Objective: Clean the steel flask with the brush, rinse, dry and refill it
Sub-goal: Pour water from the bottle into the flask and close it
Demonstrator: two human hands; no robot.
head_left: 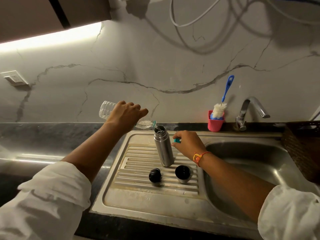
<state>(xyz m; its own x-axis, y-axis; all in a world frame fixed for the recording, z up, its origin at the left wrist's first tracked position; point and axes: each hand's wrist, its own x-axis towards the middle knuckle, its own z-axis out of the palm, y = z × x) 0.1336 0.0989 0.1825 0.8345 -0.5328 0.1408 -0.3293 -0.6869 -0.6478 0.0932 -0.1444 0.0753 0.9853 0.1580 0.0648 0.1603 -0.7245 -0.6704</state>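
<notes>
The steel flask [163, 148] stands upright and uncapped on the ribbed drainboard [138, 172]. My left hand [127, 113] grips a clear plastic bottle [106, 110] tilted over it, neck down at the flask's mouth, and water runs in. Just right of the flask, my right hand [188, 143] pinches a small teal bottle cap [177, 140]. The flask's black stopper [154, 175] and its cup lid [183, 173] lie on the drainboard in front. The bottle brush [223, 101], blue-handled with white bristles, stands in a pink cup [215, 122] by the wall.
A steel sink basin [242, 170] lies to the right, with a chrome tap [249, 110] behind it. A brown woven basket [303, 146] sits at the far right. Dark countertop [43, 135] runs to the left. White cables [199, 19] hang above.
</notes>
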